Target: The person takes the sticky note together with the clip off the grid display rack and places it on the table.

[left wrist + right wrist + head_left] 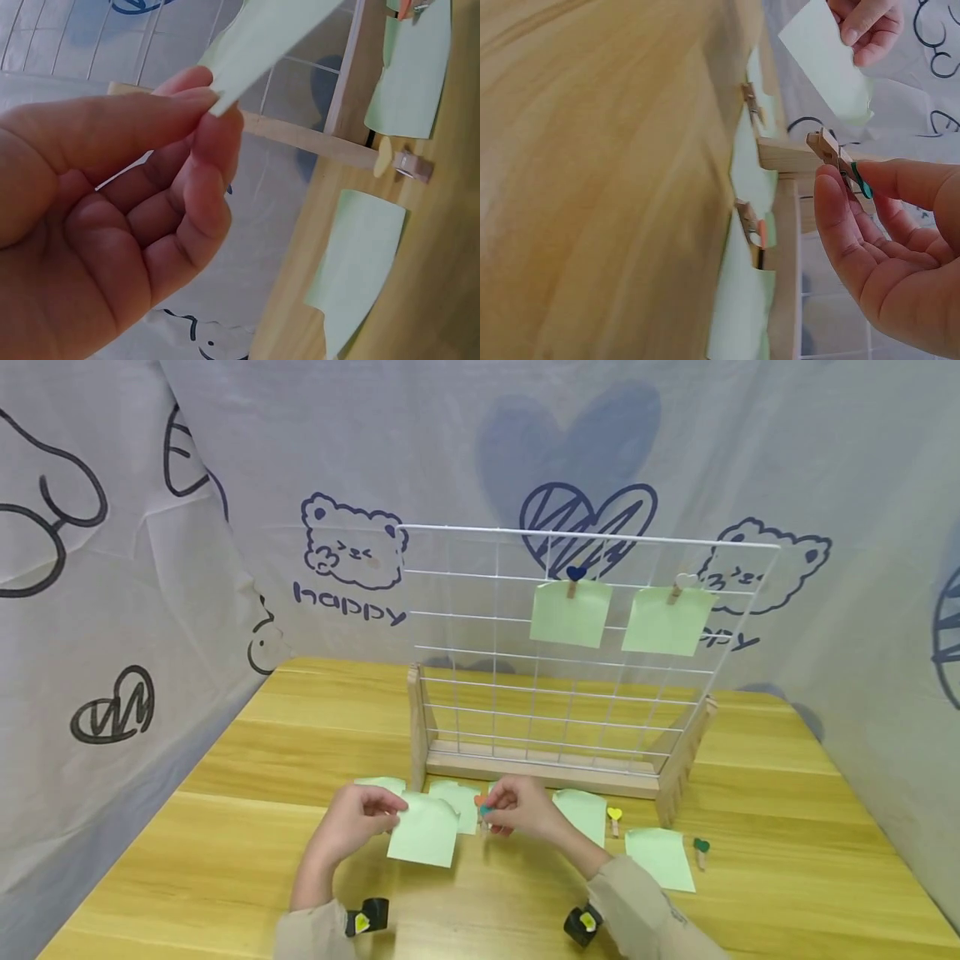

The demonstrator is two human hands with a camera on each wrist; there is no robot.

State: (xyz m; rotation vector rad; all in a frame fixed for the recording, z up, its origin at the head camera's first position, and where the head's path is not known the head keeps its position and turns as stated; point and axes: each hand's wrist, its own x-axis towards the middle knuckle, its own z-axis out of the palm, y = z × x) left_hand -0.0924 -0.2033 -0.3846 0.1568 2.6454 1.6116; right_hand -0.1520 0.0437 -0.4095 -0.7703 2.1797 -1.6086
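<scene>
My left hand (358,818) pinches a pale green paper note (423,837) by its left edge, thumb against fingers, above the table. Close by on the right, my right hand (527,810) holds a small wooden clothespin (829,150) with a teal heart between thumb and fingertips. Beyond both hands stands a white wire grid (498,531) in a wooden stand (525,762). On it hang two green notes, one (570,620) under a dark blue heart clothespin (575,574), the other (666,625) under a white heart clothespin (686,581).
Several green notes lie along the stand's front, among them one at the right (660,860). Clothespins with a yellow heart (615,816), a dark green heart (701,845) and an orange heart (761,232) lie beside notes. A printed cloth (225,610) surrounds the wooden table (187,868).
</scene>
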